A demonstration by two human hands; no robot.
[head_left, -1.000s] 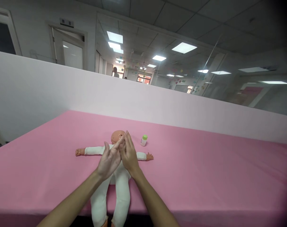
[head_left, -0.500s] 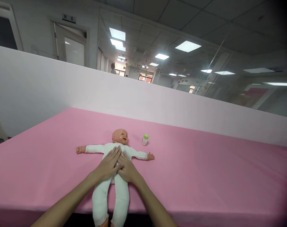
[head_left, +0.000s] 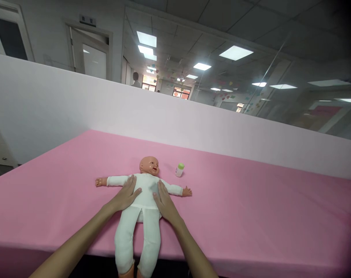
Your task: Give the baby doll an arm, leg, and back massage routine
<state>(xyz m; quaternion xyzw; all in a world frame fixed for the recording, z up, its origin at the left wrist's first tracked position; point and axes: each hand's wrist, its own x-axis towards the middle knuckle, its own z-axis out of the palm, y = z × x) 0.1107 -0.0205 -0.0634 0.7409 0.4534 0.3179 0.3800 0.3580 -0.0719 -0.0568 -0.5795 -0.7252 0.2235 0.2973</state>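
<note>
A baby doll (head_left: 146, 195) in a white cloth body lies on its back, arms stretched out to both sides and its head at the far end. My left hand (head_left: 127, 195) rests on the left side of its chest, fingers stretched out and thumb apart. On the opposite side of the chest lies my right hand (head_left: 165, 200), also flat with fingers extended. The white front of the torso shows between my two hands. Beyond the doll's arm on the right stands a small bottle (head_left: 179, 170) with a green cap, touched by neither hand.
The doll lies on a pink-covered table (head_left: 250, 208), its feet hanging past the near edge. A white partition (head_left: 164, 116) rises behind the table. Past it are glass, ceiling lights, a door (head_left: 91, 54) and a distant person (head_left: 135, 80).
My hands have moved apart, from together at the middle of the doll's chest out to its two sides. The view has shifted slightly; doll and bottle keep their places.
</note>
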